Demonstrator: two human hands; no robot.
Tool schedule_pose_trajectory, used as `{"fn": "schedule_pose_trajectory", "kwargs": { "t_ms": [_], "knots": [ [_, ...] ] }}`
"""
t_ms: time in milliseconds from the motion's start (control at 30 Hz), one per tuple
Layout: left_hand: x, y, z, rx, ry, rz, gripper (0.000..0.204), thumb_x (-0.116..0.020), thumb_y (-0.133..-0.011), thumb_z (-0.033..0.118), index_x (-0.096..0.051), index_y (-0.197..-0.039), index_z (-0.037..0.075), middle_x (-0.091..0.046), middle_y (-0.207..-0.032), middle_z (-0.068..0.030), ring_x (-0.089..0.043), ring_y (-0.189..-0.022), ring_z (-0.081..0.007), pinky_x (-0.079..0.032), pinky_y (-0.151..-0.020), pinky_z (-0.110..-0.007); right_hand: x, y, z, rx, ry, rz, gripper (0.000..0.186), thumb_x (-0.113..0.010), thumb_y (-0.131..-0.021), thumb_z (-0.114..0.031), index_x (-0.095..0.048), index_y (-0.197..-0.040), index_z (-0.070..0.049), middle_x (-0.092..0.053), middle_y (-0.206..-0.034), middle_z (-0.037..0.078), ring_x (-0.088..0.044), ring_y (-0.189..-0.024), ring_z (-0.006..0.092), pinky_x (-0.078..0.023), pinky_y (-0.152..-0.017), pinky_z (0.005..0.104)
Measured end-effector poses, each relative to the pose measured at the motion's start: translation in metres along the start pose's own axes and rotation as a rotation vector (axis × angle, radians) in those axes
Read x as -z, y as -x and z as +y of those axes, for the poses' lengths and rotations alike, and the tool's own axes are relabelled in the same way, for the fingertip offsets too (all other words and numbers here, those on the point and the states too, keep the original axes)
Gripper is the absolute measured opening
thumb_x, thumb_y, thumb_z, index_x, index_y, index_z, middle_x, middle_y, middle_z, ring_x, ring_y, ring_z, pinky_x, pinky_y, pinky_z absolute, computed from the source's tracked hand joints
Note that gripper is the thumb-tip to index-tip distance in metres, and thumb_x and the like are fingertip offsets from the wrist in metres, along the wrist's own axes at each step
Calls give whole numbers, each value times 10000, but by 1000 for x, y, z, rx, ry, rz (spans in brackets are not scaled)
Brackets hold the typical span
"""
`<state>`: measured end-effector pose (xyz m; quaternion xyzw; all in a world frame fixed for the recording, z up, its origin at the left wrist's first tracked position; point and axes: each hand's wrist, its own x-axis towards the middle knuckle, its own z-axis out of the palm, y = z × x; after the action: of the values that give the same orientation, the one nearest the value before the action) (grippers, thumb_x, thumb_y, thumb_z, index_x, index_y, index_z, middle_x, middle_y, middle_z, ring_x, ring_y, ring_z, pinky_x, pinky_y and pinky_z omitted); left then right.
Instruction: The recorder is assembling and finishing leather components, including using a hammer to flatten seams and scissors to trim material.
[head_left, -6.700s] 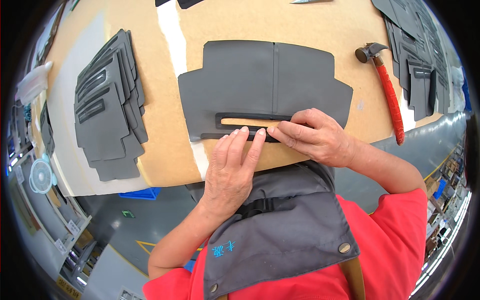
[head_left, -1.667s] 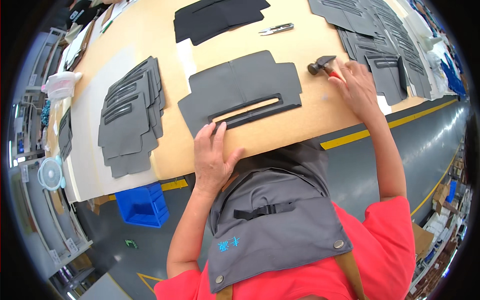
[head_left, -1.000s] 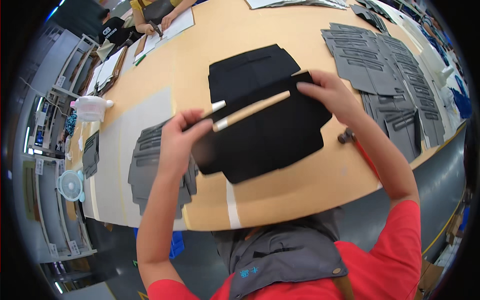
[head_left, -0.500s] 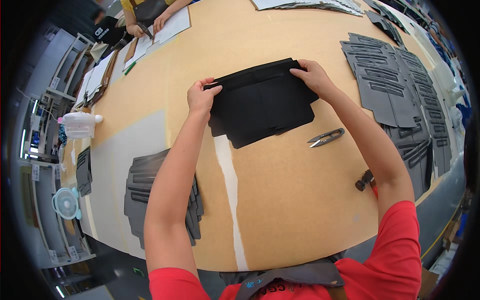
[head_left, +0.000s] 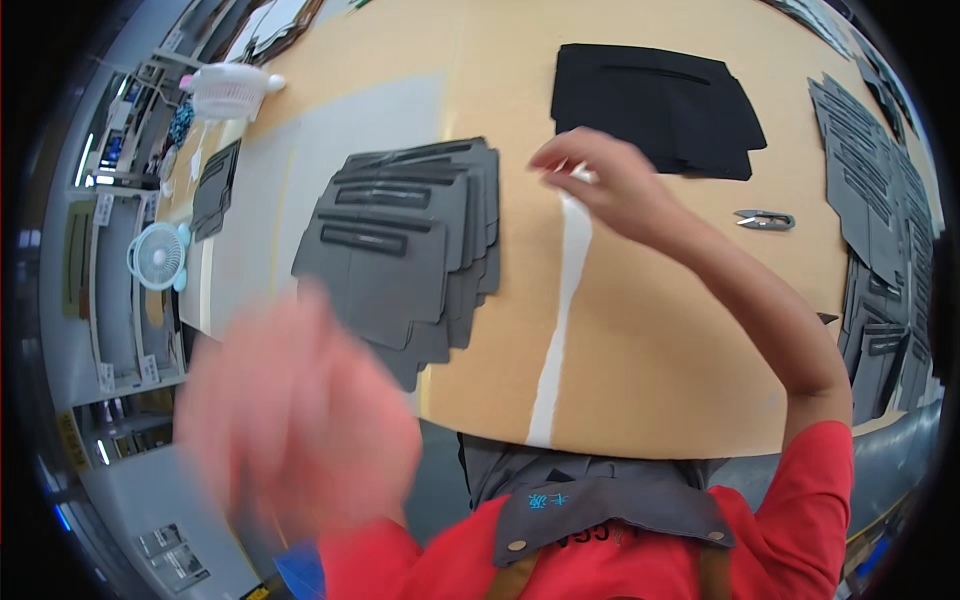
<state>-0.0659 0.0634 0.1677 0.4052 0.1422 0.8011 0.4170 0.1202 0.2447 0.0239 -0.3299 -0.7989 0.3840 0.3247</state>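
My left hand point(head_left: 295, 410) is a large blur close to the camera at the lower left; its fingers are too smeared to read. My right hand point(head_left: 565, 170) hovers over the table, fingers curved and a little apart, with white showing between them. To its left lies a stack of grey cut panels point(head_left: 385, 285) with dark slot frames. Beyond it lie black panels point(head_left: 655, 105), flat on the table. Thread snips point(head_left: 765, 219) lie to its right. Only a small dark part of the hammer point(head_left: 827, 318) shows beside my arm.
Further grey panel piles point(head_left: 860, 180) line the table's point(head_left: 680, 370) right side; a small pile point(head_left: 215, 190) lies left. A white plastic container point(head_left: 228, 92) and a pale blue fan point(head_left: 157, 255) stand along the left, beside shelving point(head_left: 120, 300). A blue bin point(head_left: 300, 570) is below.
Both hands have let go of the black panels, which rest flat. My right hand has moved left and nearer; my left hand has come back toward the camera, blurring. The view has swung.
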Motion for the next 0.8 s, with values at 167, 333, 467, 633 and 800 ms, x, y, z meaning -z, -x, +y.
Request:
{"fn": "schedule_pose_trajectory", "kwargs": {
  "t_ms": [167, 333, 467, 633, 800],
  "knots": [
    [-49, 47, 44, -879, 67, -340, 173, -587, -1019, 85, -727, -1121, 100, -722, -1182, 28, -654, -1107, -124, -479, -1041, -316, -99, -40, -33, -100, -149, -217, 227, -738, -956, -213, -680, -1077, -29, -695, -1043, 117, -653, -988, 272, -529, -872, 380],
    [-17, 116, 94, -450, -741, -19, 139, -668, -995, 386, -743, -1015, 271, -628, -925, 113, -544, -961, -129, -455, -901, -323, -142, -51, -26, -24, 258, -161, 366, -849, -836, -274, -631, -992, -24, -681, -982, 125, -644, -975, 319, -518, -862, 411],
    [18, 131, 79, -530, -827, -22, 348, -539, -1045, 499, -674, -979, 184, -577, -918, 27, -505, -991, -210, -440, -897, -394, -143, -51, -31, -248, 261, -290, 401, -871, -796, -325, -645, -986, -54, -694, -988, 118, -655, -983, 290, -519, -852, 399],
    [24, 136, 86, -448, -893, -108, 313, -628, -1013, 433, -638, -845, 169, -559, -999, -17, -519, -969, -222, -477, -837, -360, -151, -40, -47, -157, 93, -108, 217, -778, -884, -147, -621, -1005, -58, -701, -1018, 91, -697, -942, 278, -548, -820, 386],
    [23, 134, 81, -278, -1029, -194, 303, -698, -975, 487, -726, -918, 191, -610, -980, 3, -576, -984, -207, -559, -795, -352, -148, -6, -113, 392, 44, 71, 219, -627, -923, -12, -583, -1121, -94, -671, -1060, 138, -695, -912, 351, -562, -793, 419]
  ]
}}
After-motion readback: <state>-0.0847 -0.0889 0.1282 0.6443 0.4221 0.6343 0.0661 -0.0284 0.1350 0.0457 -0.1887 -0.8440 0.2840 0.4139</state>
